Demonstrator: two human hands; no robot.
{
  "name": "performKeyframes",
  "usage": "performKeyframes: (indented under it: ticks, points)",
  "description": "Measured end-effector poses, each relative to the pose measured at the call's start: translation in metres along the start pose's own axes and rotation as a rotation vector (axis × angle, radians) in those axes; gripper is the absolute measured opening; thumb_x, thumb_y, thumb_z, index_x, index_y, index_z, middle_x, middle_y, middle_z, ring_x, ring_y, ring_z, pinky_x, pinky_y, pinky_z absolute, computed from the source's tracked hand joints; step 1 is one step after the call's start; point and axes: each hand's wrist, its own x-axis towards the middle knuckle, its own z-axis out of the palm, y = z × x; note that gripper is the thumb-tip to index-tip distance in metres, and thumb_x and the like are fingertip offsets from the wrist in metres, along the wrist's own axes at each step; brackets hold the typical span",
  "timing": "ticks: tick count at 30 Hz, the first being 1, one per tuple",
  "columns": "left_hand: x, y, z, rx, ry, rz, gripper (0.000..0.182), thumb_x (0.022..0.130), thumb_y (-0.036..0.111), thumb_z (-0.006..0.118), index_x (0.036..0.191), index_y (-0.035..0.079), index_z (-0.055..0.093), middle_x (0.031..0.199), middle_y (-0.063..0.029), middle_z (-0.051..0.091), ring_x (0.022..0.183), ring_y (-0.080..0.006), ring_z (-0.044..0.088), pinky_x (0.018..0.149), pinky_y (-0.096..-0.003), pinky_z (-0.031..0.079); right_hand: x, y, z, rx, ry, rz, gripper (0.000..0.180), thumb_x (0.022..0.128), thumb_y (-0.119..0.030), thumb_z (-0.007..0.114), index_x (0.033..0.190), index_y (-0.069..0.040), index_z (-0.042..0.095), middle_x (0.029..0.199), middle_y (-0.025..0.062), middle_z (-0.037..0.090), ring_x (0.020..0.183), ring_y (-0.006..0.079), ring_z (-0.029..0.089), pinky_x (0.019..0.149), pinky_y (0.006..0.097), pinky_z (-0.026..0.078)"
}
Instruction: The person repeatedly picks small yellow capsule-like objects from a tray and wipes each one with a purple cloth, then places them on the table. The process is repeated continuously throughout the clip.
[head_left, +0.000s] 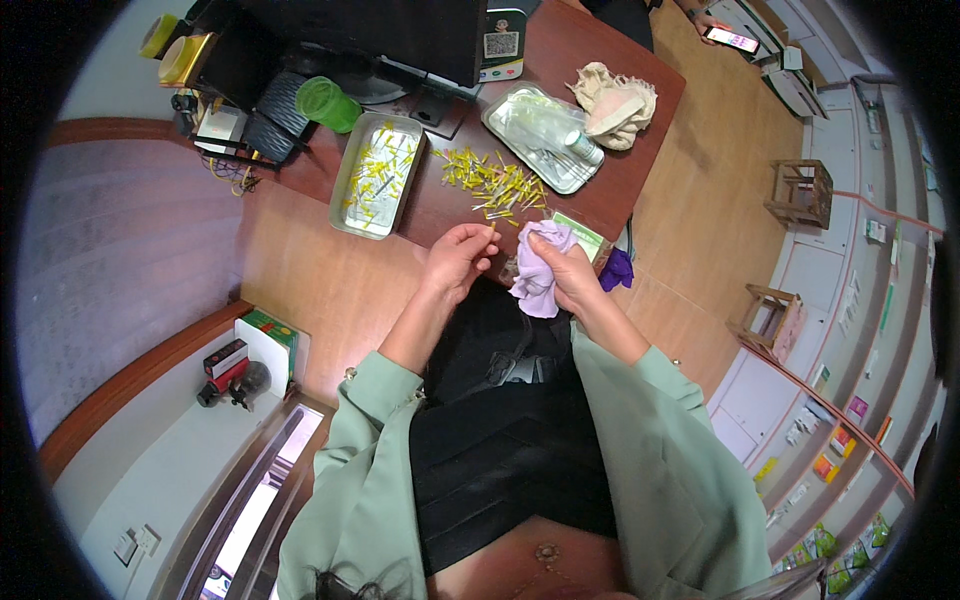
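Between the thumb and fingertips of my left hand a small yellow-ended piece shows, mostly covered by the fingers. A crumpled lilac cloth hangs from my right hand, thumb pressed on top of it. Just beyond both hands, a loose pile of slim yellow-ended pieces lies on the red-brown table. More of the same pieces lie scattered in a rectangular metal tray to the left of the pile.
Past the pile sits a clear plastic-covered tray with a small bottle, beside a cream cloth. A green cup and monitor stand behind. A green-and-white box is near my right hand. Another person's hand holds a phone.
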Motion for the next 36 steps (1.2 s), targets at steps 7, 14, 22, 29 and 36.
performKeyframes:
  ticks: [7,14,22,29,36]
  points:
    - [-0.019,-0.004,0.027,0.111,-0.096,-0.009,0.009,0.086,0.006,0.062,0.091,0.0,0.057,0.072,-0.0044,0.059,0.056,-0.0082,0.048,0.05,-0.0188,0.038,-0.004,-0.004,0.014,-0.156,-0.04,-0.111,0.023,0.084,-0.011,0.069,0.102,-0.003,0.058,0.089,0.003,0.063,0.074,0.0106,0.061,0.064,0.0233,0.05]
    - [-0.025,-0.008,0.028,0.219,-0.125,0.003,0.008,0.085,0.006,0.064,0.088,0.002,0.057,0.074,-0.0046,0.058,0.062,-0.0099,0.051,0.054,-0.0211,0.04,0.0,-0.007,0.002,-0.121,0.058,-0.168,0.014,0.084,-0.009,0.068,0.094,-0.002,0.061,0.086,0.0022,0.064,0.072,0.0099,0.06,0.063,0.0251,0.049]
    - [-0.028,0.005,0.024,-0.104,-0.101,0.014,0.007,0.088,0.011,0.063,0.091,0.005,0.058,0.091,-0.0048,0.063,0.073,-0.0088,0.056,0.06,-0.0204,0.047,0.01,-0.036,-0.002,-0.081,0.08,-0.197,0.022,0.089,-0.022,0.064,0.102,-0.004,0.06,0.09,0.0015,0.064,0.077,0.0102,0.06,0.067,0.0265,0.049]
    - [-0.032,0.0,0.031,0.138,-0.071,0.121,0.012,0.084,0.006,0.065,0.092,0.002,0.058,0.082,-0.0046,0.062,0.068,-0.0092,0.056,0.062,-0.0223,0.046,-0.008,-0.008,0.027,-0.272,-0.06,-0.186,0.02,0.084,-0.014,0.069,0.098,-0.005,0.059,0.087,0.0014,0.062,0.076,0.0092,0.058,0.067,0.0249,0.049]
    - [-0.036,-0.012,0.026,0.263,-0.148,0.039,0.009,0.086,0.008,0.063,0.092,0.003,0.059,0.079,-0.0035,0.062,0.065,-0.009,0.055,0.058,-0.0199,0.044,0.005,-0.019,0.012,-0.3,0.116,-0.234,0.014,0.085,-0.007,0.066,0.097,-0.004,0.06,0.087,0.0011,0.063,0.075,0.0093,0.059,0.064,0.0242,0.048]
